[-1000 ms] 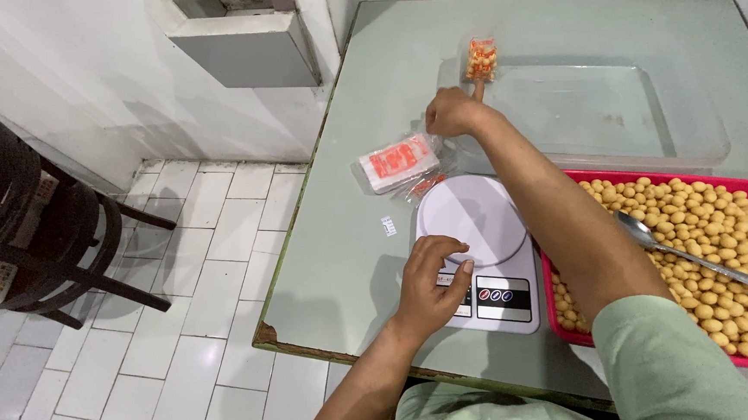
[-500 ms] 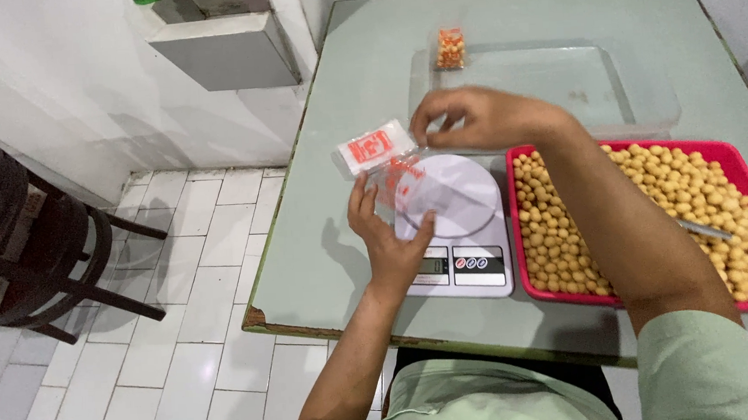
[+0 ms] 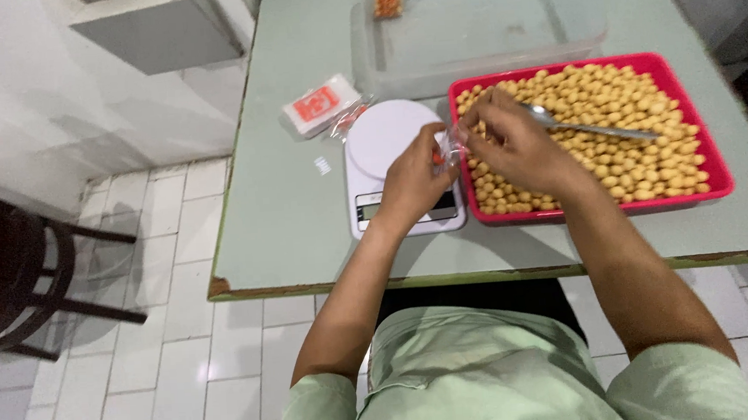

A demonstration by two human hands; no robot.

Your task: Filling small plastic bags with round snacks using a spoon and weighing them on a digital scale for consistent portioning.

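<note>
Red tray (image 3: 724,182), white scale (image 3: 387,140)

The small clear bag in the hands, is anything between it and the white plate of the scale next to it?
Nothing visible. Both hands, left hand and right hand, hold the small clear bag at the right edge of the scale, beside the red tray. The scale's round white plate lies bare.
</note>
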